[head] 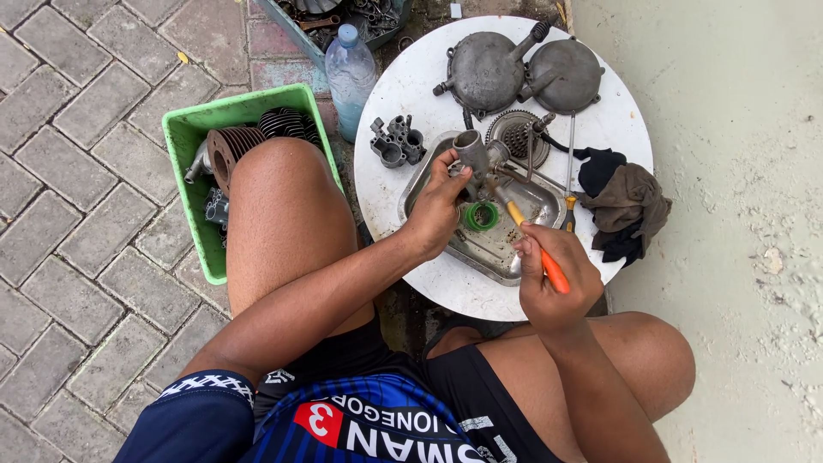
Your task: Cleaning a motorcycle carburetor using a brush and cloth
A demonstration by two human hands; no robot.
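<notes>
Left hand [435, 210]: fingers [452, 174] wrapped around a small grey cast-metal carburettor body [474, 154], held just above the far-left corner of the steel tray [480, 249]. Right hand [553, 279]: fingers closed around the orange handle of a screwdriver [536, 244], held over the near-right part of the tray, its shaft angled up toward the carburettor body; whether the tip is seated in a screw cannot be told.

Handling judgement: the casting looks rigid, dense for its size, and likely oily, so slippery. Its projecting spigots and thin fittings are the weak points; hold is best taken around the main barrel, as here, not on the small brass parts.

Inside the tray, below the casting, lies a green ring [481, 216]. The tray rests on a round white tabletop [411, 77]. Beyond the tray lie two grey domed covers [487, 69] and a toothed disc [514, 133]; to its left, a small metal block [397, 141]; to its right, dark rags [626, 201]. Further left, off the tabletop, stand a plastic bottle [351, 73] and a green bin [201, 141] of finned parts.
</notes>
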